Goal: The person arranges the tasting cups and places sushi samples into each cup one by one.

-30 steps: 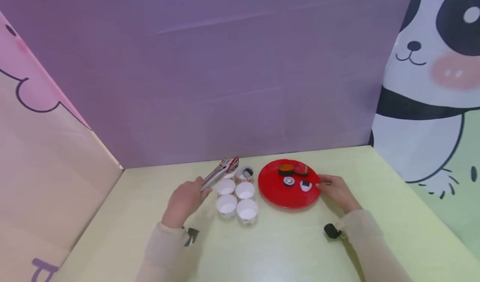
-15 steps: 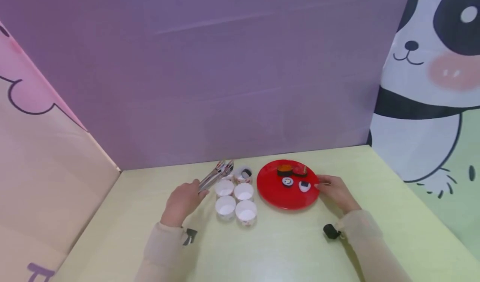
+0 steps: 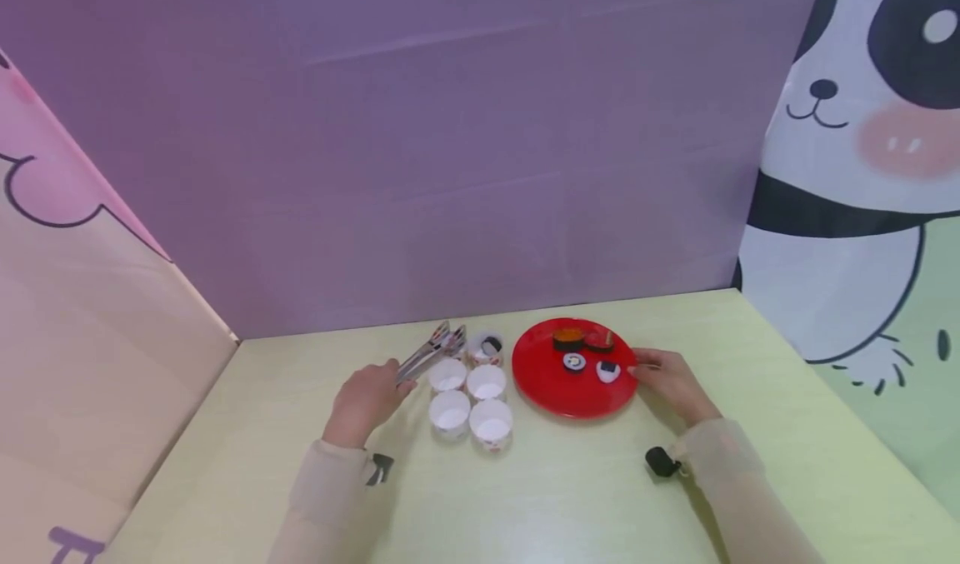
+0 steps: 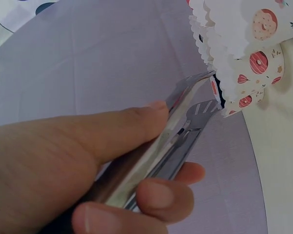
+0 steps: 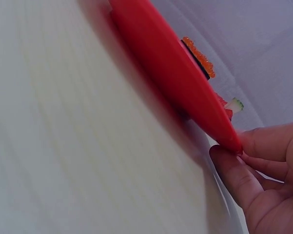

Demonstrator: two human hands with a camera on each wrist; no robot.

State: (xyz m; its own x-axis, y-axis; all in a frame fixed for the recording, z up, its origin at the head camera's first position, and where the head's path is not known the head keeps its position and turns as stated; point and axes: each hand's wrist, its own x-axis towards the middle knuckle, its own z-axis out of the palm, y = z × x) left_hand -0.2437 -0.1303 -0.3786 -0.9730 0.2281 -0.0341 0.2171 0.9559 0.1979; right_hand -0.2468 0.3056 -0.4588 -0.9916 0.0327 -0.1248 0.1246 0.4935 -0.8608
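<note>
My left hand (image 3: 369, 399) grips silver metal tongs (image 3: 422, 357), thumb on one side and curled fingers on the other in the left wrist view. The tongs' tips are at the back-left paper cup, which they partly hide. A small dark-edged piece (image 4: 217, 91) shows between the tips in the left wrist view; its kind is unclear. My right hand (image 3: 673, 385) pinches the right rim of a red plate (image 3: 547, 389). On the plate lie an orange-topped toy sushi (image 3: 568, 339), a red-topped one (image 3: 600, 341), a round roll (image 3: 574, 362) and a rice ball (image 3: 608, 371).
White paper cups stand in two columns left of the plate, among them a front-right cup (image 3: 491, 422). The back-right cup (image 3: 487, 349) holds a black-and-white piece. A purple wall (image 3: 450, 172) rises behind the pale table (image 3: 570, 497).
The tongs' tips have moved slightly left and down to the back-left cup, and appear more spread. My right hand stays at the plate's rim; the head view has shifted slightly.
</note>
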